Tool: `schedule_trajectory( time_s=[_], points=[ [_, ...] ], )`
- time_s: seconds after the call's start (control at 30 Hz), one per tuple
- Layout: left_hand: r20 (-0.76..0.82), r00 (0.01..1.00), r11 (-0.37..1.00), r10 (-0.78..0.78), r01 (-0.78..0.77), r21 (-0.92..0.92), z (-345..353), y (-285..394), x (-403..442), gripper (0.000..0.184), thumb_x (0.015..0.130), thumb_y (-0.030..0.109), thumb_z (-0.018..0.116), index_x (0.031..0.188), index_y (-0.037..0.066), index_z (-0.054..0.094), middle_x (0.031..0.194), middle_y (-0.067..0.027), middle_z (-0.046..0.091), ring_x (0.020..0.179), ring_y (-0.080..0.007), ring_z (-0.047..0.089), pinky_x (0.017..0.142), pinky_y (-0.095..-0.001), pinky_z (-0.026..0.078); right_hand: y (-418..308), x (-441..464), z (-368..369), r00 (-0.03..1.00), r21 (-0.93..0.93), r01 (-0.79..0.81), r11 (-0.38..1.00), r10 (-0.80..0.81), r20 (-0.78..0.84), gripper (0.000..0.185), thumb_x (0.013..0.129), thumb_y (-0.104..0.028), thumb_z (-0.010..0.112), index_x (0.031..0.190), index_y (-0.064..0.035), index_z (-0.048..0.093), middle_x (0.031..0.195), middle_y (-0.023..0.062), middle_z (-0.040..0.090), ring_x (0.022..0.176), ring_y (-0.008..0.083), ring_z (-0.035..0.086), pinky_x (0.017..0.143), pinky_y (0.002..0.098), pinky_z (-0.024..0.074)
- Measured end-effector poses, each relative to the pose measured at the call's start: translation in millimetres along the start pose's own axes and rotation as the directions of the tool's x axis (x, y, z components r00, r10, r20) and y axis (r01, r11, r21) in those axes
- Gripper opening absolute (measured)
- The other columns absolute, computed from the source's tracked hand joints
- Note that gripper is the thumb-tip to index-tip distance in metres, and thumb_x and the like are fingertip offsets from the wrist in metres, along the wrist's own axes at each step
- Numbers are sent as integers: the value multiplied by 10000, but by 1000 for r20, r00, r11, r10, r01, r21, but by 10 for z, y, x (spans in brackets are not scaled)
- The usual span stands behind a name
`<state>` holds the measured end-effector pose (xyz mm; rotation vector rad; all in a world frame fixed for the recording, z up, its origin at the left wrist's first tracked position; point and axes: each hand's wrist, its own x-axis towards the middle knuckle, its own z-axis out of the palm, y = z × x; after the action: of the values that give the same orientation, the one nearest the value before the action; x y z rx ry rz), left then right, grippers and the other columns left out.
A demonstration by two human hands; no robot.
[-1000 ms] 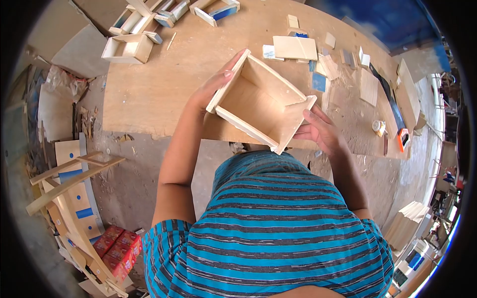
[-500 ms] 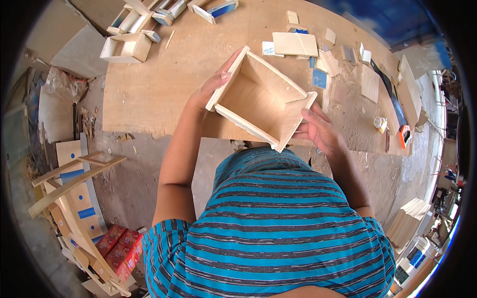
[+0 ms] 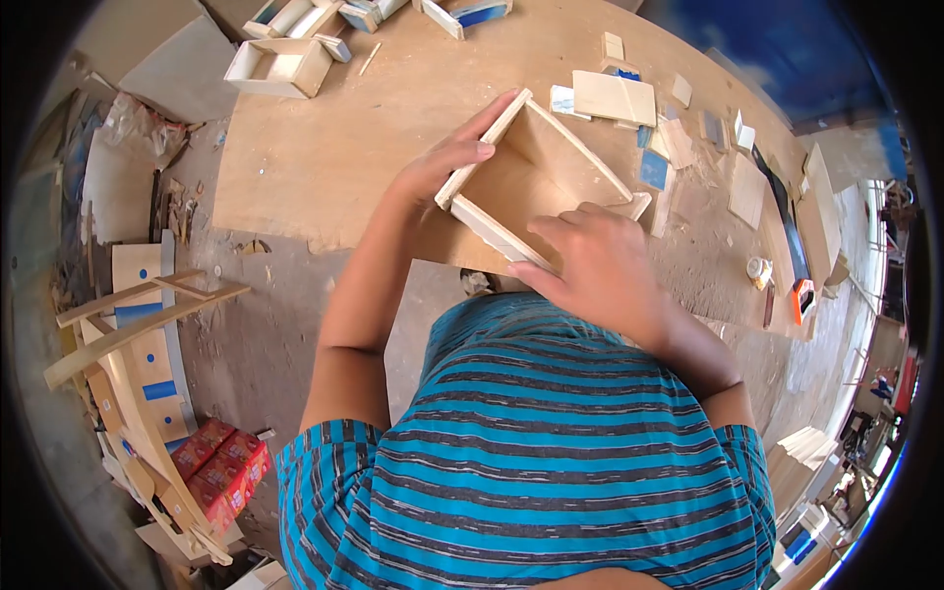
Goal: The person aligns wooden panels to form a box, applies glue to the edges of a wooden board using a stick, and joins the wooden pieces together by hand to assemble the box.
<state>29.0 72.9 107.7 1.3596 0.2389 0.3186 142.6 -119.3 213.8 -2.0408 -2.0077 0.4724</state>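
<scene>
Right hand (image 3: pixel 600 261) swung over to the near wall of the box (image 3: pixel 531 177), grip hard to tell, left hand (image 3: pixel 442 165) clamped on its left wall, held over the tabletop (image 3: pixel 305 167)'s near edge, mouth up, long axis unclear, room leftward.

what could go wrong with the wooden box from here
The open wooden box is held at the table's near edge, so it might fall to the floor if the left hand slips. Its rim looks rough, so the right hand over it could catch a splinter.
</scene>
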Motion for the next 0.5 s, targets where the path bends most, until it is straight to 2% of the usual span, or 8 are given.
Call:
schedule_trajectory(
  time_s=[0.03,0.17,0.23,0.33,0.5],
  points=[
    [10,1000,1000,5,-5,-16,-15,-30,6,984,702,520,611,1496,59,255,1567,-133,188,1453,-260,137,1159,-360,92,-7,58,66,998,-45,-8,999,11,66,323,803,-351,677,867,-35,667,693,134,631,749,286,643,641,419,496],
    [32,999,999,36,-36,-18,-36,-62,0,949,728,483,606,1497,56,250,1568,-133,182,1455,-249,127,1160,-349,85,-29,179,196,995,-78,-17,997,24,96,256,804,-311,676,799,-56,658,681,138,629,685,306,638,628,429,494],
    [37,997,997,71,-71,14,-52,-92,16,928,745,466,597,1497,53,246,1569,-133,180,1456,-243,124,1160,-343,87,-49,202,227,996,-92,-35,995,42,77,237,797,-297,683,799,-61,667,691,134,635,684,321,635,637,434,489],
    [32,997,997,72,-73,39,-62,-102,11,900,761,442,588,1499,60,244,1571,-128,179,1457,-234,119,1158,-332,93,-16,204,254,998,-39,53,998,-55,-30,189,800,-228,656,755,-47,622,675,137,619,669,305,631,607,419,495],
    [40,996,996,82,-84,39,-76,-107,11,881,767,441,587,1498,74,259,1562,-113,216,1439,-225,173,1151,-330,129,-31,211,240,987,-18,82,996,-84,-138,186,766,-204,680,713,-47,595,663,122,599,646,305,600,587,423,466]
  ],
)
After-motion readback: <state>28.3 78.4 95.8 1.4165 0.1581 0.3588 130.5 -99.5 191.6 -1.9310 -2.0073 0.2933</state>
